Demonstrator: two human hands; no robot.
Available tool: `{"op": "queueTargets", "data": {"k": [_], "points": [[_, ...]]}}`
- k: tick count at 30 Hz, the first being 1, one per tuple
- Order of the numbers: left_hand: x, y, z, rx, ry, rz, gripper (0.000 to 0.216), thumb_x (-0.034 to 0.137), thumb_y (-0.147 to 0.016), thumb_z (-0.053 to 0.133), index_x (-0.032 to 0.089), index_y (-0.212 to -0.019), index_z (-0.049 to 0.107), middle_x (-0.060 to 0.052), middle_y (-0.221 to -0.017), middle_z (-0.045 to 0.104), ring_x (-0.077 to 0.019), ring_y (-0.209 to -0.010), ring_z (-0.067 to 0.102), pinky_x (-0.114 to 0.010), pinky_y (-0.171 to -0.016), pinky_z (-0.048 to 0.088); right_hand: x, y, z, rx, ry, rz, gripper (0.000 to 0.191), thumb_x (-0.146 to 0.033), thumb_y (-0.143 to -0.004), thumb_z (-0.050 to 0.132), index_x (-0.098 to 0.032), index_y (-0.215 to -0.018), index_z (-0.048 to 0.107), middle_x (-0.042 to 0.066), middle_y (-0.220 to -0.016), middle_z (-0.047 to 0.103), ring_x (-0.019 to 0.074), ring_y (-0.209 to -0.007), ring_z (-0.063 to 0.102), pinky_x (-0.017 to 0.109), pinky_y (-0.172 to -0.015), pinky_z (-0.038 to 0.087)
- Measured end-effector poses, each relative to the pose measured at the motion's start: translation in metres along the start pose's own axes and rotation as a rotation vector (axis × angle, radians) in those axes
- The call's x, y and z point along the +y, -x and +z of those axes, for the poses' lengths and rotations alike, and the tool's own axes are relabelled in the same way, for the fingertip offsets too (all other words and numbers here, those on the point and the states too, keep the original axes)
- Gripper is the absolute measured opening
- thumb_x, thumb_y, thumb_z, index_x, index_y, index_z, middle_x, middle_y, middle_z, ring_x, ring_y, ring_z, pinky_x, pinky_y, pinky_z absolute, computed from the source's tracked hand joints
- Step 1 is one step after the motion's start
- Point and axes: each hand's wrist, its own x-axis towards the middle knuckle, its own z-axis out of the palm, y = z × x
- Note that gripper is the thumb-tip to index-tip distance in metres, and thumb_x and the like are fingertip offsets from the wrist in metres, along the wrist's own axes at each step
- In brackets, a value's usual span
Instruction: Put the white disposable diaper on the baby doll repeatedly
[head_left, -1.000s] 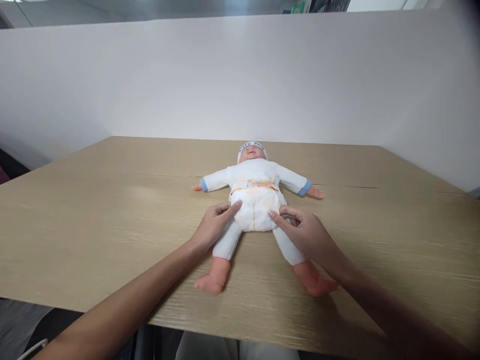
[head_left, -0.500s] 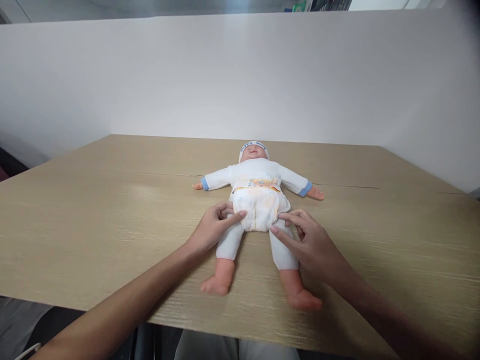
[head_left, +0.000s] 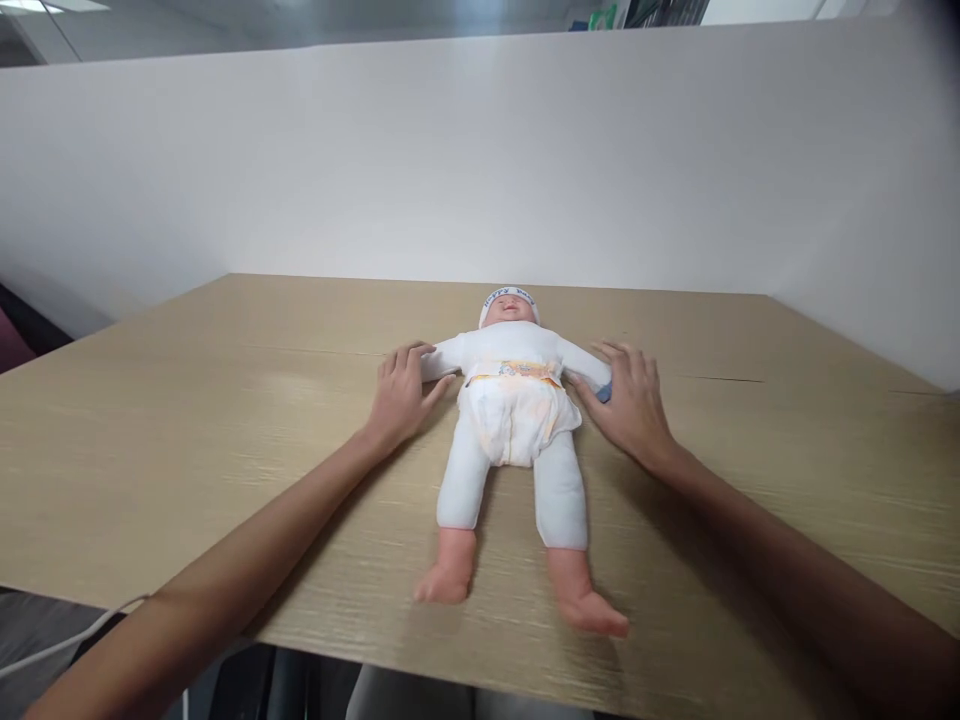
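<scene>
A baby doll (head_left: 514,342) in a white suit lies face up on the table, its head at the far end and its bare feet toward me. Around its hips sits a white diaper (head_left: 517,415) with an orange-printed waistband. My left hand (head_left: 405,395) is over the end of the doll's arm on the left, its thumb stretched toward the doll's side; the doll's hand is hidden beneath. My right hand (head_left: 626,400) lies over the other sleeve end, thumb and fingers spread to either side, with a bit of blue cuff (head_left: 604,392) showing.
The doll rests on a light wood-grain table (head_left: 262,430) with a thin seam across it. A white partition (head_left: 480,170) rises along the far edge and the right side. A white cable (head_left: 75,635) hangs by the near left edge.
Both my hands have left the diaper's leg openings and moved up and outward to the doll's arms. The doll's legs now lie slightly closer together.
</scene>
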Motion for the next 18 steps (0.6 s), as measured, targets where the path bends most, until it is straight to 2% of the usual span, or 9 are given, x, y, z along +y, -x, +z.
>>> {"op": "queueTargets", "data": {"k": [2, 4, 8, 11, 14, 16, 18], "points": [[-0.016, -0.018, 0.009, -0.064, -0.132, 0.040, 0.057, 0.059, -0.103, 0.063, 0.015, -0.140, 0.059, -0.019, -0.147, 0.065, -0.0390, -0.135, 0.054, -0.054, -0.115, 0.040, 0.011, -0.009, 0.021, -0.035, 0.034, 0.028, 0.062, -0.056, -0.104, 0.057, -0.015, -0.150, 0.057, 0.022, -0.153, 0.061, 0.0415, -0.136, 0.055, 0.055, -0.109, 0.046], [-0.026, -0.031, 0.014, -0.121, -0.210, 0.077, 0.064, 0.066, -0.103, 0.060, 0.014, -0.140, 0.060, -0.019, -0.139, 0.069, -0.0393, -0.129, 0.057, -0.053, -0.112, 0.042, 0.019, -0.013, 0.033, -0.099, 0.040, 0.035, 0.059, -0.056, -0.103, 0.056, -0.016, -0.146, 0.061, 0.021, -0.145, 0.068, 0.0411, -0.129, 0.060, 0.054, -0.106, 0.048], [-0.027, -0.042, 0.019, -0.183, -0.365, 0.112, 0.067, 0.069, -0.105, 0.052, 0.013, -0.138, 0.064, -0.021, -0.133, 0.071, -0.0407, -0.123, 0.060, -0.053, -0.106, 0.043, 0.027, -0.013, 0.032, -0.221, -0.019, 0.026, 0.051, -0.056, -0.105, 0.053, -0.018, -0.134, 0.070, 0.017, -0.121, 0.079, 0.0367, -0.108, 0.070, 0.046, -0.094, 0.049], [-0.009, -0.046, 0.024, -0.232, -0.431, 0.033, 0.057, 0.062, -0.106, 0.050, 0.011, -0.125, 0.069, -0.024, -0.127, 0.073, -0.0433, -0.122, 0.062, -0.054, -0.104, 0.044, 0.017, -0.015, 0.025, -0.252, -0.061, 0.130, 0.043, -0.055, -0.102, 0.057, -0.021, -0.121, 0.076, 0.013, -0.111, 0.082, 0.0331, -0.096, 0.072, 0.038, -0.079, 0.046], [0.017, -0.051, 0.020, -0.362, -0.297, -0.188, 0.049, 0.057, -0.104, 0.051, 0.013, -0.118, 0.067, -0.022, -0.117, 0.077, -0.0413, -0.111, 0.069, -0.047, -0.092, 0.049, -0.007, -0.021, 0.018, -0.276, -0.071, 0.284, 0.036, -0.051, -0.100, 0.058, -0.023, -0.114, 0.077, 0.012, -0.105, 0.083, 0.0314, -0.087, 0.073, 0.034, -0.069, 0.041], [0.036, -0.049, 0.006, -0.456, -0.143, -0.342, 0.047, 0.058, -0.101, 0.054, 0.015, -0.117, 0.064, -0.019, -0.113, 0.079, -0.0375, -0.100, 0.073, -0.040, -0.078, 0.050, -0.022, -0.024, 0.009, -0.280, -0.097, 0.337, 0.035, -0.046, -0.099, 0.057, -0.022, -0.115, 0.077, 0.013, -0.105, 0.083, 0.0315, -0.087, 0.073, 0.033, -0.069, 0.041], [0.056, -0.034, -0.021, -0.468, -0.026, -0.407, 0.047, 0.061, -0.100, 0.056, 0.017, -0.115, 0.062, -0.015, -0.110, 0.079, -0.0340, -0.093, 0.074, -0.037, -0.071, 0.048, -0.032, -0.024, -0.010, -0.293, -0.168, 0.355, 0.038, -0.047, -0.097, 0.058, -0.022, -0.119, 0.077, 0.013, -0.107, 0.083, 0.0319, -0.089, 0.074, 0.034, -0.071, 0.045]]}}
